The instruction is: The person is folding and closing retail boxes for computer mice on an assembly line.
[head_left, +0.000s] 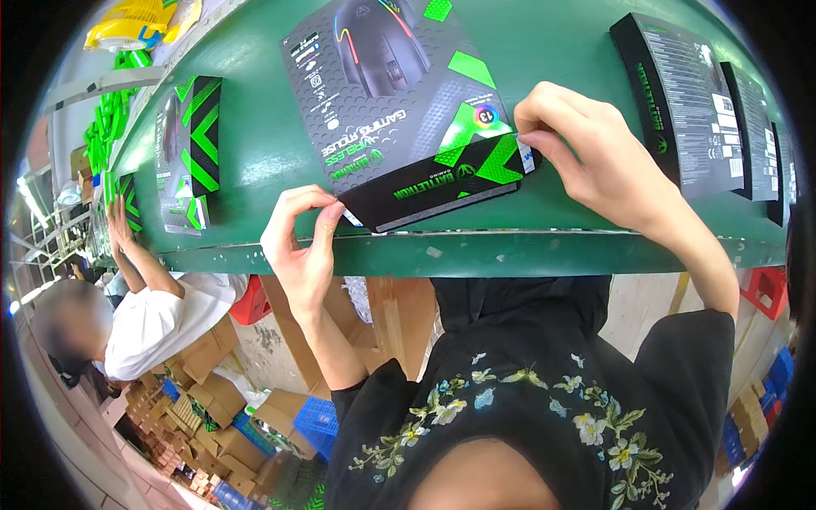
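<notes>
- On the green conveyor belt [255,161], near its front edge, lies the black-and-green box [408,110].
- At its left corner, my left hand [299,246] pinches a small sticker [352,218].
- My right hand [586,153] pinches another sticker [527,158] at its right corner.

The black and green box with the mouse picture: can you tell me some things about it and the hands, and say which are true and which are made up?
1. The box lies on a green belt. True.
2. Both hands pinch small stickers at the box's corners. True: left hand, right hand.
3. The box is red. False: it is black, grey and green.
4. It is the only box on the belt. False: more boxes lie to the right and left.
</notes>
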A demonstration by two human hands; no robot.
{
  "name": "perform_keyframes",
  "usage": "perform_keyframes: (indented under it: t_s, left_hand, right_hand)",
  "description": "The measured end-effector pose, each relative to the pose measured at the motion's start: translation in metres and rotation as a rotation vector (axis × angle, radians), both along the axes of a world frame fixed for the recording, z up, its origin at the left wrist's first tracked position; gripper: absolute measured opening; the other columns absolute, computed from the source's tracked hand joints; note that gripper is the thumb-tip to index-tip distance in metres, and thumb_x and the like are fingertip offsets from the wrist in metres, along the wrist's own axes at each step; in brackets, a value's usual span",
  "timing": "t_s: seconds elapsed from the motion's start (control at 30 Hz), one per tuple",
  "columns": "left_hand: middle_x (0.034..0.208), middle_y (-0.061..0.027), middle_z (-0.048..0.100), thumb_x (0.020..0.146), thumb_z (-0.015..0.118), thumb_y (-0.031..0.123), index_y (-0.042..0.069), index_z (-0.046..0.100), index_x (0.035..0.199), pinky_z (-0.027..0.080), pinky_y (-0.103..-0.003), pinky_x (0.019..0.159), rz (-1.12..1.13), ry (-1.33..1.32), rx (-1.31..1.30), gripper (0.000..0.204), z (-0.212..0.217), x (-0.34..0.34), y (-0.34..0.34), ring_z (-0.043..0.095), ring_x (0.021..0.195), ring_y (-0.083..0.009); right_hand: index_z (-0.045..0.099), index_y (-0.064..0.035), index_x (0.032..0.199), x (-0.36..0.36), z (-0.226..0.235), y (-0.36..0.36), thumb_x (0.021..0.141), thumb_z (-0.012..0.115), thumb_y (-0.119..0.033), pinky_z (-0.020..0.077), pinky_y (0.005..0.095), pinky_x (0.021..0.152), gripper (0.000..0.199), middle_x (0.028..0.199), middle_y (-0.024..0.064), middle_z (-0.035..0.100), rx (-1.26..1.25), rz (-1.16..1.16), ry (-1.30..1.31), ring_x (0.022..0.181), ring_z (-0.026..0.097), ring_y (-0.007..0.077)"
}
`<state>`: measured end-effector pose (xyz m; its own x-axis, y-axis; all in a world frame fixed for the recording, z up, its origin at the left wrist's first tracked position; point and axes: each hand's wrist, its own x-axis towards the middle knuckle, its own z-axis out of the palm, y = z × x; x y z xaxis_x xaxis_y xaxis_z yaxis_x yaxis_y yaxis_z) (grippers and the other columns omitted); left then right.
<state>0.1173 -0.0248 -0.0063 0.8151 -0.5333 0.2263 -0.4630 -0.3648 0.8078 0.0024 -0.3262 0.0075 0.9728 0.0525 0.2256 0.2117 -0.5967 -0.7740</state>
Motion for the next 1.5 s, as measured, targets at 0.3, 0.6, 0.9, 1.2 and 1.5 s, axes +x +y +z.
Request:
perform_keyframes:
  t_s: [0.3,0.6,0.9,1.2,1.5]
  left_hand:
    - [0.087,-0.0047,0.055,0.088,0.063,-0.002,-0.001,0.054,0.087,0.042,-0.025,0.080,0.029,0.098,0.121,0.009,0.003,-0.001,-0.005,0.051,0.083,-0.0133]
    - [0.091,-0.0090,0.055,0.091,0.059,0.001,-0.001,0.050,0.086,0.044,-0.029,0.080,-0.014,-0.208,0.136,0.010,0.000,-0.007,-0.012,0.054,0.083,-0.0183]
    - [0.095,-0.0103,0.061,0.083,0.067,-0.006,-0.003,0.058,0.090,0.047,-0.029,0.079,0.086,0.016,0.051,0.012,0.008,-0.013,-0.005,0.059,0.086,-0.0161]
    - [0.078,0.0011,0.056,0.085,0.068,0.002,0.001,0.058,0.085,0.041,-0.024,0.071,-0.065,0.573,0.267,0.010,0.038,0.020,-0.010,0.050,0.074,-0.0090]
    - [0.084,-0.0087,0.059,0.083,0.066,-0.003,-0.003,0.055,0.086,0.045,-0.029,0.075,-0.014,0.070,0.190,0.012,0.021,-0.005,-0.014,0.056,0.077,-0.0172]
  right_hand:
    - [0.053,-0.0019,0.092,-0.026,0.002,0.002,0.074,0.065,0.003,0.0479,0.0390,0.075,0.023,0.104,0.0115,0.061,-0.297,-0.048,-0.120,0.090,0.060,0.0306]
    - [0.058,0.0007,0.089,-0.079,-0.003,0.076,0.078,0.062,0.008,0.0535,0.0351,0.070,0.013,0.092,0.0163,0.065,0.572,0.003,0.059,0.076,0.066,0.0264]
    - [0.052,0.0089,0.106,-0.001,-0.089,0.278,0.076,0.056,0.007,0.0509,0.0487,0.082,0.030,0.103,0.0272,0.054,0.796,0.387,0.210,0.098,0.059,0.0454]
    - [0.054,0.0057,0.104,-0.086,-0.051,0.154,0.082,0.060,-0.003,0.0522,0.0460,0.077,0.024,0.097,0.0211,0.054,0.488,0.572,0.343,0.090,0.063,0.0376]
    - [0.057,0.0020,0.117,-0.089,0.004,0.078,0.080,0.066,-0.006,0.0502,0.0387,0.085,0.039,0.110,0.0156,0.055,0.491,0.338,0.162,0.096,0.060,0.0316]
